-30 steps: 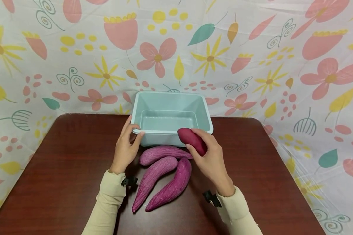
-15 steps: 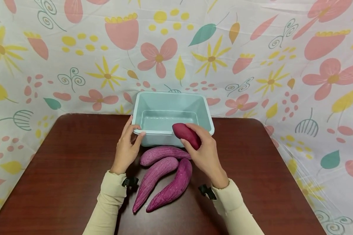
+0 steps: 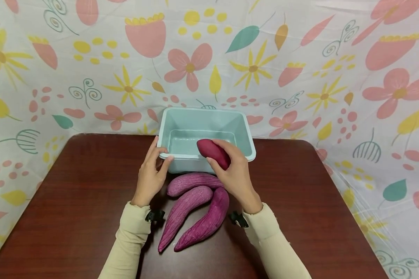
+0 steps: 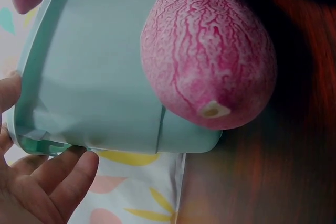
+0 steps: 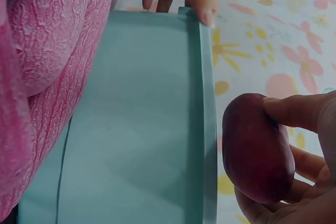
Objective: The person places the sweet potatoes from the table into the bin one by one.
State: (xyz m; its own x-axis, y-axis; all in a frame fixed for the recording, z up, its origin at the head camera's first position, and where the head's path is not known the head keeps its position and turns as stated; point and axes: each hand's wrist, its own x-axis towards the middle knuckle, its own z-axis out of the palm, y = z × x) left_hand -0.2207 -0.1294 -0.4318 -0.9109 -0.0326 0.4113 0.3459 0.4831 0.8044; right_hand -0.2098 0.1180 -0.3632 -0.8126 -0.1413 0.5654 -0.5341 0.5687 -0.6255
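Note:
My right hand (image 3: 235,174) pinches a smooth dark red oblong vegetable (image 3: 213,153) between thumb and fingers, above the near rim of a light blue bin (image 3: 188,164). In the right wrist view the dark red piece (image 5: 257,148) is beside the bin's rim (image 5: 209,119). My left hand (image 3: 149,176) grips the bin's near left corner, thumb on the rim; the left wrist view shows its fingers (image 4: 71,179) at that corner. Three wrinkled purple eggplants lie before the bin: one crosswise (image 3: 192,183), one slanting at left (image 3: 183,215), a darker one (image 3: 207,224) at right.
A dark brown wooden table (image 3: 300,201) carries everything. Behind it and along its sides hangs a white cloth (image 3: 195,35) with flowers and leaves. The bin stands at the table's back edge, close to the cloth.
My right hand has moved left and a little away from me with the dark red vegetable, over the bin's near rim. The left hand and the eggplants have stayed in place.

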